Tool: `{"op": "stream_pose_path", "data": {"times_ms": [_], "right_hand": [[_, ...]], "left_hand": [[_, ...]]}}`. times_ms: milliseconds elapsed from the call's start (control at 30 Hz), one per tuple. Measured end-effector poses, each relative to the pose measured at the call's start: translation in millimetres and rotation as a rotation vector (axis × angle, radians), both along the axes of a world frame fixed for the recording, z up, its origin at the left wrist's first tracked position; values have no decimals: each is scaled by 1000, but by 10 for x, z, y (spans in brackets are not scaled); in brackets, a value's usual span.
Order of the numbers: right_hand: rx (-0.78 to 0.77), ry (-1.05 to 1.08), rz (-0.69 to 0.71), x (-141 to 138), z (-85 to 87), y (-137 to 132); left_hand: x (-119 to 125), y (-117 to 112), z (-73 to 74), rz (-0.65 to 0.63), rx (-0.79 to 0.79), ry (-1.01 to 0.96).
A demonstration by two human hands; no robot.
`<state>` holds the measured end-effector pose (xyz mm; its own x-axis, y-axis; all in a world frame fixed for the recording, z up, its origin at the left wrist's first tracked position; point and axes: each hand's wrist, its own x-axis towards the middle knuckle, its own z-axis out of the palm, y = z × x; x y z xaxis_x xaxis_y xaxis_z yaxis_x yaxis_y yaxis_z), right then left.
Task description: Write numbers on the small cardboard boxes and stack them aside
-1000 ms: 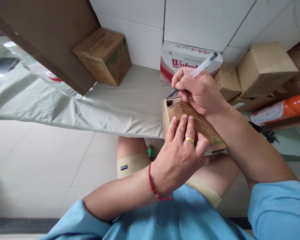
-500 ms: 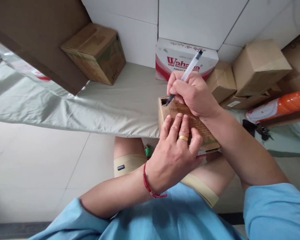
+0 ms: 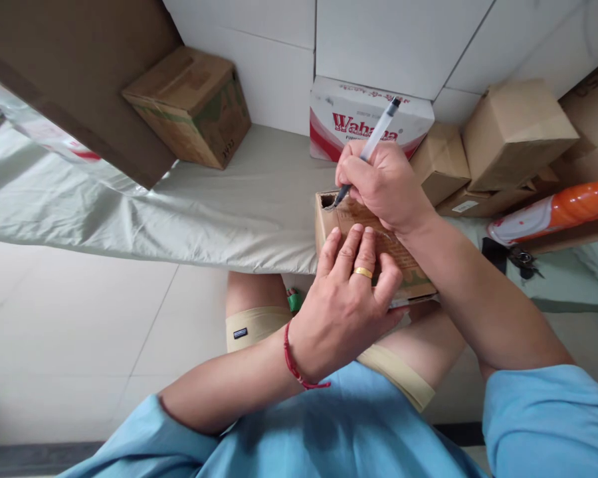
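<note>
Little has shifted since half a second ago: right hand (image 3: 386,186) sits a touch further right, nib moved slightly along the same box corner; left hand (image 3: 346,299) unchanged.

- Right hand pinches a pen (image 3: 376,136) between thumb and fingers. Clear plastic barrel, dark tip.
- Pen axis slanted: nib down-left, at a punched hole in the far-left corner of the box; butt end up-right, towards the wall.
- Small cardboard box (image 3: 355,212) lies under both hands at the bench (image 3: 229,199) edge. Printed brown card, worn, oblong.
- Left hand lies flat on the lid, fingers pressed together, thumb out at the near edge. Gold ring (image 3: 363,272); red cord bracelet (image 3: 294,362) at the wrist.
- Bench cover is a pale green, wrinkled sheet.
- Beyond the right hand: red-and-white carton (image 3: 349,109) against white tiles.
- Right of it: plain kraft boxes (image 3: 518,126), glossy orange-and-white bottle (image 3: 553,212) lying flat, keys (image 3: 521,259).
- Far left of the hands: brown carton (image 3: 189,106) beside a dark board (image 3: 80,73).
- Hands and right forearm hide most of the lid.
</note>
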<state>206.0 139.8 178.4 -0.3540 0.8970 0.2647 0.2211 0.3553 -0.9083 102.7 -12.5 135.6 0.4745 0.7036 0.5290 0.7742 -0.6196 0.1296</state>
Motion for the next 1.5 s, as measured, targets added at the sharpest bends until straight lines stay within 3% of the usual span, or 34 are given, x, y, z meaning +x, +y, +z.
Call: {"op": "stream_pose_path", "data": {"times_ms": [300, 533, 833, 1033, 1233, 1300, 1367, 1433, 1500], "right_hand": [[78, 4, -175, 10, 8, 21], [44, 33, -8, 5, 0, 16], [24, -25, 10, 3, -16, 42], [69, -42, -136, 2, -20, 62], [119, 254, -348, 160, 109, 9], [196, 303, -486, 390, 24, -29], [282, 207, -671, 745, -226, -62], [266, -70, -832, 1191, -611, -91], [135, -475, -873, 1652, -1031, -120]], "left_hand": [[-17, 17, -7, -12, -30, -2], [-22, 21, 0, -8, -13, 7], [-23, 21, -14, -8, -38, -5], [-17, 26, -10, -7, -4, -2], [-31, 24, 5, -14, 13, 11], [-36, 19, 29, -9, 12, 17], [-44, 19, 50, -17, 10, 3], [-65, 30, 52, -41, 8, -33], [-106, 55, 28, -95, 11, -74]]}}
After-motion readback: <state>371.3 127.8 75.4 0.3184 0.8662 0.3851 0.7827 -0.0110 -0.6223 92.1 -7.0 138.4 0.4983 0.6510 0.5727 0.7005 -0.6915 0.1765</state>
